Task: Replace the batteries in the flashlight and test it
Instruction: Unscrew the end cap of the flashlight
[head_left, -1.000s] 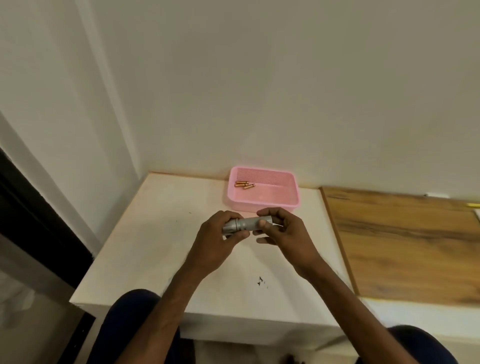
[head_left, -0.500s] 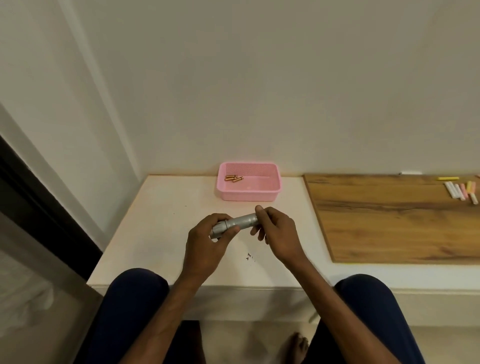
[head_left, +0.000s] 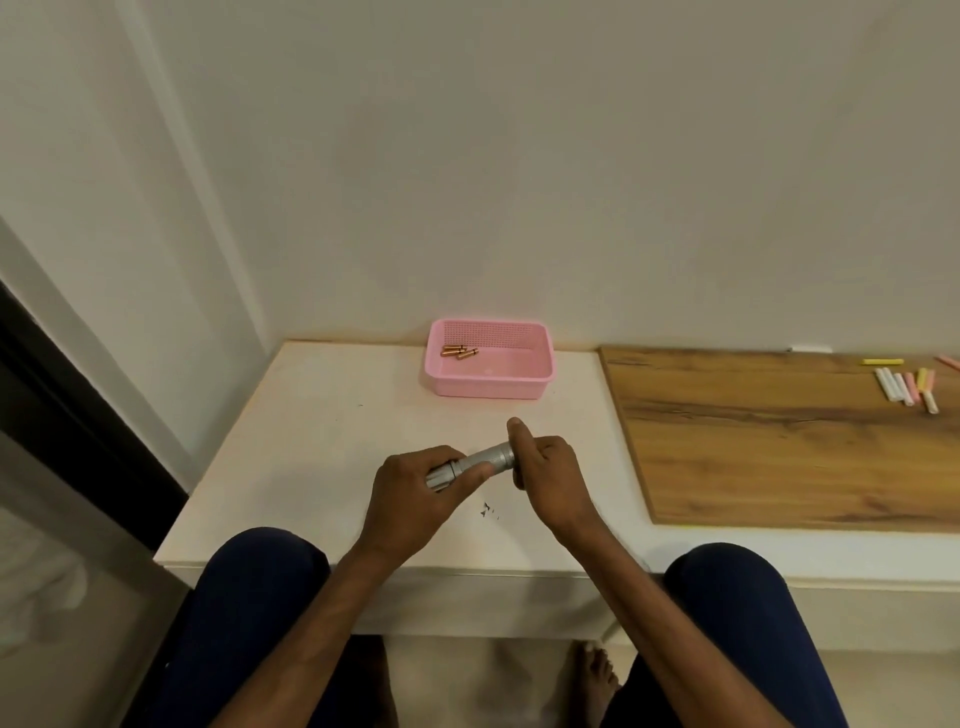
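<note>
Flashlight (head_left: 485, 461) above desk (head_left: 311, 441), lying crosswise between your hands. Your left hand (head_left: 415, 493) clamped on head end, right hand (head_left: 545, 467) clamped on tail end. Batteries (head_left: 458, 352) in pink basket (head_left: 488, 387) behind.

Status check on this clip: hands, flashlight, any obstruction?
Left hand and right hand both gripping the silver flashlight over the table. Batteries sit in the pink basket. Nothing in the way.

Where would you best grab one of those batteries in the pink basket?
Probably from straight above, pinching across the middle of the barrel. The batteries lie flat in the far-left corner of the basket, whose walls block any sideways reach. They lie close together, so the rightmost, angled one looks easiest.
</note>
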